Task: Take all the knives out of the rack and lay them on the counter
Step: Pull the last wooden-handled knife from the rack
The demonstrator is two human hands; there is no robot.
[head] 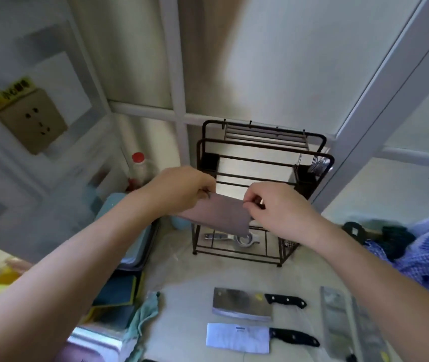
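A dark wire rack point(310, 158) stands at the back of the counter point(187, 278). In front of it I hold a broad flat blade point(221, 216) between both hands: my left hand point(182, 189) pinches its left top corner, my right hand point(278, 205) pinches its right top corner. Its handle is hidden. Two black-handled cleavers lie on the counter near me, one point(242, 304) above the other point(239, 338). Two more blades point(336, 325) lie lengthwise at the right.
A light board point(255, 168) stands in the rack, and small metal tools point(223, 237) lie on its bottom shelf. A red-capped bottle point(138, 168), trays, sponges and a green cloth point(142, 320) sit to the left. Blue checked fabric point(427, 252) lies at the right.
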